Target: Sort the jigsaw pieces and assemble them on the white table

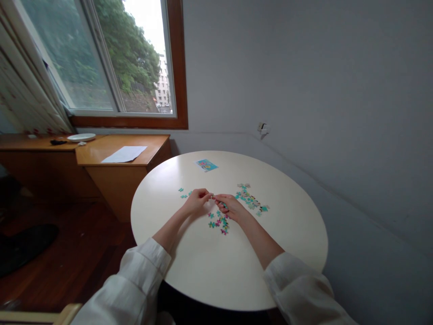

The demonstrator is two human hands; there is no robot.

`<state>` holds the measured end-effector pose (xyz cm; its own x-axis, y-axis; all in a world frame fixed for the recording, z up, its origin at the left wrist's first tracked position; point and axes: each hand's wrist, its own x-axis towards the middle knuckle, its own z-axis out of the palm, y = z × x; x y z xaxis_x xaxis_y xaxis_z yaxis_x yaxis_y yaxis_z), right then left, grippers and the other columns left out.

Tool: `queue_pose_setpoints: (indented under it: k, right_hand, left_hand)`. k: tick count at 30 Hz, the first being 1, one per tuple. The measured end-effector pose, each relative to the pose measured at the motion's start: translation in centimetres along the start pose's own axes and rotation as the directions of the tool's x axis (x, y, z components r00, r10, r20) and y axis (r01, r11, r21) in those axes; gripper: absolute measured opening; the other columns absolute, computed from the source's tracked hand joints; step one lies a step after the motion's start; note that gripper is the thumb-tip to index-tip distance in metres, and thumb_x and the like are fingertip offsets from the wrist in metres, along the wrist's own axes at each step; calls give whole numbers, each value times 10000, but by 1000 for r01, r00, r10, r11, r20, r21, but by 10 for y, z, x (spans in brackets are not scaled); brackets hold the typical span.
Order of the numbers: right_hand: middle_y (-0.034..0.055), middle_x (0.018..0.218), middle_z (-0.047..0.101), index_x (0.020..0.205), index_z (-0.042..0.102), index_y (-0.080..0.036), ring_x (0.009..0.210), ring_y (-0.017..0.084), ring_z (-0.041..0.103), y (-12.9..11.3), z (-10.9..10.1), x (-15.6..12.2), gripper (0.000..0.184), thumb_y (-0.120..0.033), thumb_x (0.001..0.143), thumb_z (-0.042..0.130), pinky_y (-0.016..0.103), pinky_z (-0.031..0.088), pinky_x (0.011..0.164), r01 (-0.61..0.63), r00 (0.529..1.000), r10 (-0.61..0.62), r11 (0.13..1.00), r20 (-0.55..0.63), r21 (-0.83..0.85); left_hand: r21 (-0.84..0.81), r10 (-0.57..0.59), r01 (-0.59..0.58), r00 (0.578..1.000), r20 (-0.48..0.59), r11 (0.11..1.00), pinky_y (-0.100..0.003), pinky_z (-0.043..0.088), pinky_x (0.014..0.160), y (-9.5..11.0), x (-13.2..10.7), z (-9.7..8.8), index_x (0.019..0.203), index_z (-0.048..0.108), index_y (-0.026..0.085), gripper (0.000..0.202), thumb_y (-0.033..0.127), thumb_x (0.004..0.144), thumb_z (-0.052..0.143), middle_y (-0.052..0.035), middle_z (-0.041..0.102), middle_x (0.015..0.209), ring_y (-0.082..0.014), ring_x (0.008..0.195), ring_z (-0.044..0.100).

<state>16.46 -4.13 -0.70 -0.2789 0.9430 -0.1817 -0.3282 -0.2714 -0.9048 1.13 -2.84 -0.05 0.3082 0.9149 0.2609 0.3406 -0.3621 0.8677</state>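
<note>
Two hands meet over the round table: our left hand and right hand come together fingertip to fingertip, pinching small puzzle pieces between them just above the tabletop; the pieces are too small for us to tell how many we hold. Below the hands lies a loose cluster of teal and pink pieces. A larger heap sits just right of our right hand, and a few strays lie left of our left hand. A small card rests near the far edge. On the desk beside the window sit a sheet and a plate
</note>
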Motion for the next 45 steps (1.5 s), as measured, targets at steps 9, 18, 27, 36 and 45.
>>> queue_pose_setpoints:
  k: [9,18,27,36,45]
  right_hand:
    - [-28,503,487,633,596,-100,377,-4,313,-2,-1,0,113,-164,587,677,127,116,310,37,998,-36,999,-50,34]
    - [-22,500,491,614,588,-97,384,-2,315,-6,-2,0,98,-144,574,664,133,127,315,75,993,-68,995,-101,67]
    - [-31,489,486,619,576,-98,382,-3,318,-5,-1,0,117,-153,574,669,130,125,316,70,993,-65,996,-94,52]
    - [-35,487,488,616,573,-101,369,-7,319,-4,-1,1,129,-152,571,682,118,130,309,56,993,-51,997,-104,52]
    - [-27,480,498,618,584,-90,362,-6,341,-5,-1,-2,68,-112,611,648,95,153,288,62,994,-54,994,-93,85]
  left_hand:
    - [41,-24,23,999,36,999,-220,319,522,-6,2,-5,547,465,147,313,403,728,455,27,442,504,-88,521,398]
    - [382,-110,4,961,255,924,-229,279,569,-1,-6,-5,496,470,146,319,353,737,451,44,424,461,-83,503,351]
    - [588,-113,-34,971,210,808,-311,271,747,6,-7,-4,442,511,164,316,361,687,538,-12,487,466,-182,691,449]
    - [638,-201,57,967,154,768,-349,267,796,2,-3,-4,418,471,157,354,406,640,586,-7,474,462,-202,741,458]
    - [546,-146,76,986,85,835,-271,352,661,1,-5,-8,641,607,149,249,333,740,471,4,554,565,-122,571,460]
